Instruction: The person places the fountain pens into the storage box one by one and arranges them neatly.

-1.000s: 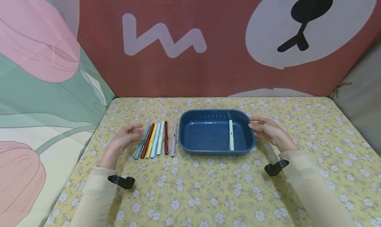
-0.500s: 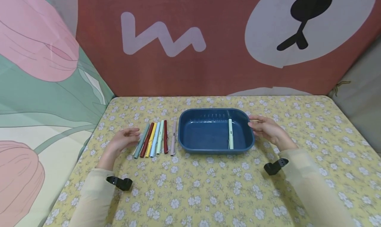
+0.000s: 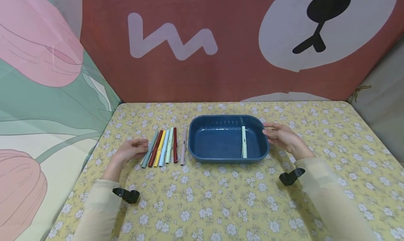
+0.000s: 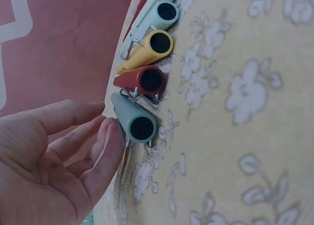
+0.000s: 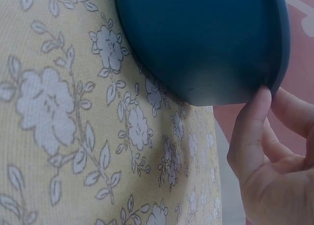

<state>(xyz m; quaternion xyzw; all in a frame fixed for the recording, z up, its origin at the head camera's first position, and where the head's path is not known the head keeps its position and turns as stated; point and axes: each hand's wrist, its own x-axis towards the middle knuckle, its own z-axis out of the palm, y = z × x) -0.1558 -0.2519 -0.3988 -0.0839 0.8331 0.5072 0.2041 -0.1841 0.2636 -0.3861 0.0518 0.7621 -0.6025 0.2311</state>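
Note:
My left hand (image 3: 130,152) lies with loosely bent fingers beside a row of capped pens. Its fingertips are at the side of the grey-green pen (image 4: 135,119), touching or nearly touching it. Rightward in the row are a dark red pen (image 3: 155,148), a yellow pen (image 3: 159,148), a light blue pen (image 3: 164,148), a pale green pen (image 3: 169,146), another dark red pen (image 3: 175,146) and a lilac pen (image 3: 183,147). My right hand (image 3: 285,139) touches the right end of a blue tray (image 3: 228,160), thumb and fingertips at its rim. A mint pen (image 3: 244,142) lies inside the tray.
The table has a yellow floral cloth (image 3: 202,199). A red-brown printed fabric (image 3: 189,79) stands behind its far edge, and a tulip-patterned fabric (image 3: 47,104) runs along the left. A small black camera is strapped at each wrist.
My left hand has drawn back slightly from the pens, then lowered a little beside the grey-green one. My right hand stays at the tray's end. The head view has shifted slightly.

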